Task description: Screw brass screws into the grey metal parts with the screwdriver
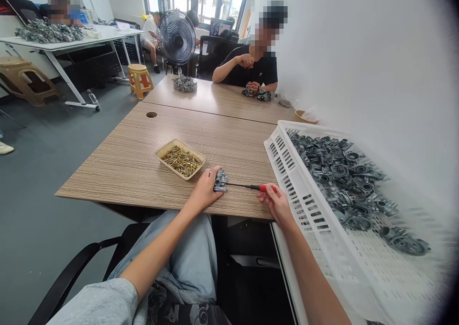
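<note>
My left hand [205,191] grips a grey metal carburetor body [220,180] near the front edge of the table, holding it against the tabletop. In my right hand [276,201] is a screwdriver [263,188] with a red and black handle. Its dark shaft points left, and the tip meets the right side of the carburetor; the exact contact spot is too small to make out. Just beyond my left hand stands a beige tray [160,153] full of small brass-coloured parts [181,161].
A white slatted crate [308,210] holding many carburetor bodies [337,172] stands at my right by the wall. Across the wood-grain table [118,157] sits a person [251,64] handling similar parts. A round pile of metal parts [185,83] lies at the far left, before a fan [177,38].
</note>
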`<state>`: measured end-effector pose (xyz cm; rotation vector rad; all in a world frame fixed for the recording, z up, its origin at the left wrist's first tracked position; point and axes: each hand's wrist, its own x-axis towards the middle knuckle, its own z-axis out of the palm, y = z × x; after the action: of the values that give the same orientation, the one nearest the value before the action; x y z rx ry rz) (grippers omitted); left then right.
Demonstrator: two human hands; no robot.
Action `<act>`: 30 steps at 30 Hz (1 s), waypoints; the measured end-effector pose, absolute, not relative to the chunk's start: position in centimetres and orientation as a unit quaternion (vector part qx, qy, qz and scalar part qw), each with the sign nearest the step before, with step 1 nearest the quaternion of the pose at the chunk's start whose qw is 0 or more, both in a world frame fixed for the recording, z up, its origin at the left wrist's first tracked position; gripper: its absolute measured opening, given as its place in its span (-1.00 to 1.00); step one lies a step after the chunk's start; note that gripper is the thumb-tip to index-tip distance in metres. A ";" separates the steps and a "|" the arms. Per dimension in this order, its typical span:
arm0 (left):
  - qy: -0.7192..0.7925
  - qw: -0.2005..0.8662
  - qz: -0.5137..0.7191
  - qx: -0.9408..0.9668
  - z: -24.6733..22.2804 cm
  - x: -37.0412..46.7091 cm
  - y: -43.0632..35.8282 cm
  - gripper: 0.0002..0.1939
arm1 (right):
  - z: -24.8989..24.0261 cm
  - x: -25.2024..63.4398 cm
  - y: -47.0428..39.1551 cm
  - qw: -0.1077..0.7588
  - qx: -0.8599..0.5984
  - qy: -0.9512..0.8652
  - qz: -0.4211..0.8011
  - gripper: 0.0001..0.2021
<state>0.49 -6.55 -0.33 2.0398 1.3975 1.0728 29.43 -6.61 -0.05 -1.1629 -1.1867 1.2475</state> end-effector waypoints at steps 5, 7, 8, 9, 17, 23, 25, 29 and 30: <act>0.505 0.225 0.386 0.738 -0.1 0.5 -6.6 -0.19 | 0.1 29.4 -6.7 0.506 -0.483 -0.490 0.519 -0.60; 0.505 0.224 0.386 0.739 -0.2 0.5 -6.6 -0.19 | 0.1 29.4 -6.7 0.505 -0.484 -0.492 0.518 -0.59; 0.506 0.223 0.386 0.739 -0.2 0.5 -6.6 -0.19 | 0.1 29.4 -6.7 0.504 -0.485 -0.493 0.518 -0.59; 0.506 0.222 0.386 0.738 -0.3 0.5 -6.6 -0.19 | 0.1 29.4 -6.7 0.504 -0.485 -0.493 0.517 -0.59; 0.504 0.229 0.391 0.735 0.0 0.5 -6.7 -0.19 | 0.2 29.3 -6.7 0.503 -0.485 -0.494 0.517 -0.60; 0.502 0.224 0.395 0.736 -0.3 0.5 -6.6 -0.18 | 0.2 29.3 -6.6 0.502 -0.488 -0.494 0.515 -0.58; 0.500 0.222 0.396 0.738 -0.4 0.5 -6.6 -0.17 | 0.1 29.3 -6.6 0.507 -0.488 -0.487 0.518 -0.58; 0.501 0.224 0.392 0.739 -0.4 0.4 -6.6 -0.19 | 0.2 29.3 -6.7 0.511 -0.485 -0.481 0.523 -0.60; 0.501 0.225 0.391 0.738 -0.3 0.4 -6.6 -0.18 | 0.2 29.3 -6.7 0.510 -0.484 -0.483 0.522 -0.61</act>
<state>0.42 -6.59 -0.33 2.0370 1.3827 1.0780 29.30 -6.75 0.22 -1.1664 -1.1635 1.2566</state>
